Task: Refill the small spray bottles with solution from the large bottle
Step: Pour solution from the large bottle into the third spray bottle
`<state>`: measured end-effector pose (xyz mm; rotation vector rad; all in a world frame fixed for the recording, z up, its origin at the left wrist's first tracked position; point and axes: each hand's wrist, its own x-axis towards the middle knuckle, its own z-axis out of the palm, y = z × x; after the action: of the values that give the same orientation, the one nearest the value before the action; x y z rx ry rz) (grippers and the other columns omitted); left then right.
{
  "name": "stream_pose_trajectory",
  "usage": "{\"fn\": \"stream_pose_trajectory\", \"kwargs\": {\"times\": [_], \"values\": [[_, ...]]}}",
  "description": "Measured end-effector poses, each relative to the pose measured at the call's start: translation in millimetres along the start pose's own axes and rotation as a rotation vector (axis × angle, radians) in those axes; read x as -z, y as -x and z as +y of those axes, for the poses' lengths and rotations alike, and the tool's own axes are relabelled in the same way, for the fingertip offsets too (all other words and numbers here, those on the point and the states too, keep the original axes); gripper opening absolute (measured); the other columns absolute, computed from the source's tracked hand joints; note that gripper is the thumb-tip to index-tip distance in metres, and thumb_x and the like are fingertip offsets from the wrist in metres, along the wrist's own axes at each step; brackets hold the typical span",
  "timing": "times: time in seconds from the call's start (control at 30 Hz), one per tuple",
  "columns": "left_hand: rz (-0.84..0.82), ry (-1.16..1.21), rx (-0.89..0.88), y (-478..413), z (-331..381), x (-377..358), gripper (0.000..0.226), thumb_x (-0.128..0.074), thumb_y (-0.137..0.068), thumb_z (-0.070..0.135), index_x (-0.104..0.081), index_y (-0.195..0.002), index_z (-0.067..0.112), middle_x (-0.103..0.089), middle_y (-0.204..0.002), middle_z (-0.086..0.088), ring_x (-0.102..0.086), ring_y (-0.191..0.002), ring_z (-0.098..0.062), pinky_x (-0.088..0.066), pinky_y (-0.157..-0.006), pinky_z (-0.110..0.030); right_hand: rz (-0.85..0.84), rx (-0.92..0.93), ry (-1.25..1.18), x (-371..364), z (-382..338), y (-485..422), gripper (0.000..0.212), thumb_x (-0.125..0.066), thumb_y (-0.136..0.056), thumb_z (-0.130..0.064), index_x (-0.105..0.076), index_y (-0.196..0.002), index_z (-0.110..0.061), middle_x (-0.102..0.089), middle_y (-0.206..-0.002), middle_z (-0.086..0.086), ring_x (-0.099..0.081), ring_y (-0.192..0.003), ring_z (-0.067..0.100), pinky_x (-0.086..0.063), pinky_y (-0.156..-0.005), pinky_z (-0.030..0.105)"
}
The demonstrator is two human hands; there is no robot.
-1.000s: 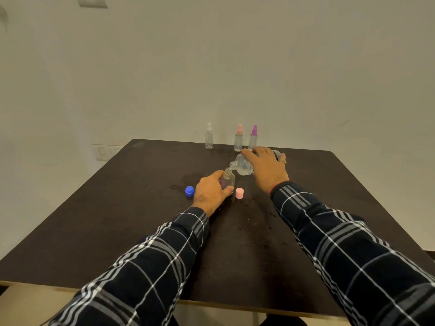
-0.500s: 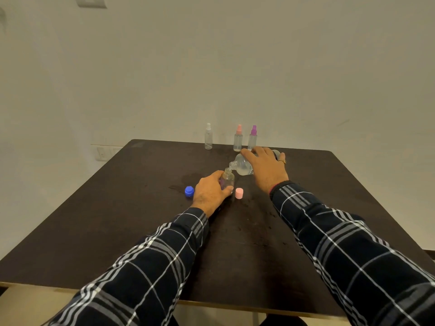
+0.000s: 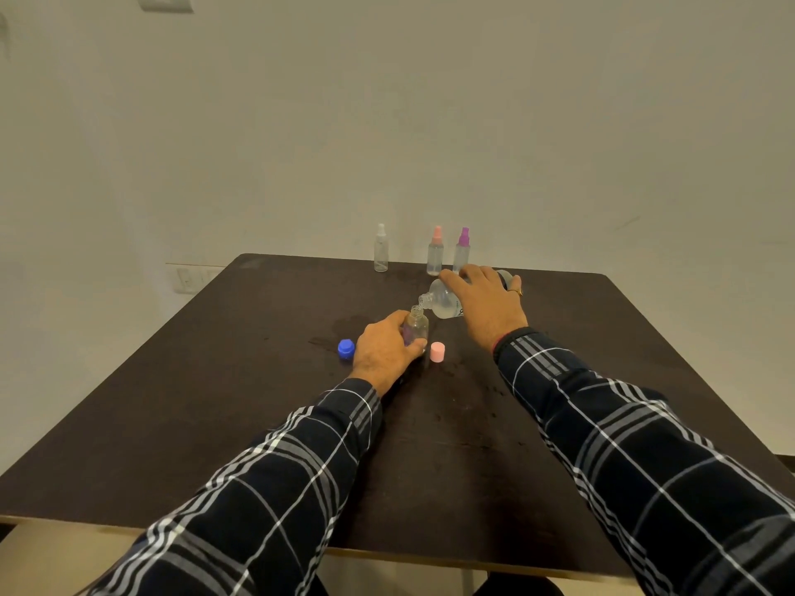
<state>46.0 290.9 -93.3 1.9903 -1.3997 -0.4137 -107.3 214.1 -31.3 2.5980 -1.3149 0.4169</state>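
Observation:
My left hand (image 3: 384,352) grips a small clear bottle (image 3: 416,325) standing upright with its neck uncapped on the dark table (image 3: 215,402). My right hand (image 3: 486,305) holds the large clear bottle (image 3: 439,299) tipped on its side, its mouth just above the small bottle's neck. A pink cap (image 3: 437,352) lies just right of the small bottle and a blue cap (image 3: 346,348) lies left of my left hand.
Three small spray bottles stand near the table's far edge: one with a white top (image 3: 381,254), one with a pink top (image 3: 435,251) and one with a purple top (image 3: 461,250). A wet stain marks the table beside the blue cap. A pale wall rises behind the table.
Both hands hold their bottles almost still; the large bottle stays tipped over the small one's neck.

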Motion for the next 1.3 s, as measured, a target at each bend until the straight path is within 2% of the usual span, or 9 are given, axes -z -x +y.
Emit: {"fn": "stream_pose_trajectory", "kwargs": {"times": [0.7, 1.03, 1.3], "values": [[-0.003, 0.007, -0.007, -1.2, -0.2, 0.3, 0.05, -0.071, -0.09, 0.035, -0.052, -0.136, 0.025, -0.067, -0.124, 0.0, -0.063, -0.114, -0.018, -0.049, -0.101, -0.038, -0.005, 0.002, 0.0, 0.0, 0.4, -1.8, 0.074, -0.068, -0.089, -0.01, -0.032, -0.149, -0.034, -0.039, -0.147, 0.007, -0.03, -0.142, 0.031, -0.018, -0.111, 0.073], [0.028, -0.008, -0.03, -0.6, -1.9, -0.4, 0.049, -0.072, -0.089, 0.037, -0.054, -0.133, 0.026, -0.07, -0.117, 0.002, -0.065, -0.109, -0.017, -0.052, -0.098, -0.037, 0.006, 0.0, 0.004, 0.1, 0.4, -2.1, 0.074, -0.063, -0.089, -0.002, -0.032, -0.148, -0.035, -0.039, -0.144, 0.006, -0.031, -0.14, 0.03, -0.017, -0.11, 0.075], [0.023, 0.0, -0.012, -1.8, -2.8, -1.7, 0.049, -0.073, -0.088, 0.038, -0.054, -0.132, 0.027, -0.069, -0.118, 0.001, -0.065, -0.109, -0.018, -0.052, -0.099, -0.041, 0.007, -0.001, 0.013, -2.2, 0.3, -2.4, 0.074, -0.065, -0.089, -0.006, -0.032, -0.148, -0.035, -0.039, -0.144, 0.007, -0.031, -0.14, 0.03, -0.018, -0.11, 0.075]]}}
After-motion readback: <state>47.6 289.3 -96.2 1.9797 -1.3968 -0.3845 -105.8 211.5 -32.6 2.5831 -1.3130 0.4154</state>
